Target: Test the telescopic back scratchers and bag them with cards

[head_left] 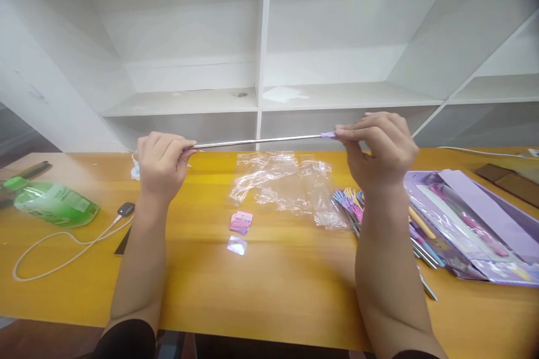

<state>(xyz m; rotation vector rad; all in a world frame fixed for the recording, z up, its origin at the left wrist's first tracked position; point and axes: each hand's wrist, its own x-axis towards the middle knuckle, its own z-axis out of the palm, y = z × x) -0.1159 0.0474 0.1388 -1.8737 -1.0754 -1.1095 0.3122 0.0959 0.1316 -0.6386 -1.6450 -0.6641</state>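
Note:
Between my two hands stretches a thin silver telescopic back scratcher [261,140] with a purple end piece, held nearly level above the table's back edge. My left hand [162,162] is closed around its left end, and the fingers cover the handle. The thumb and fingers of my right hand [379,143] pinch the purple end. Beside my right forearm lies a pile of similar back scratchers [351,202] with colourful heads and silver rods, partly hidden by the arm. Clear plastic bags [286,182] lie on the table below the rod.
Small pink cards [241,222] and a shiny card [237,245] lie mid-table. A purple box [497,207] with packaged items is at right. On the left are a green bottle [54,203] and a white cable [54,235]. White shelves [337,92] rise behind.

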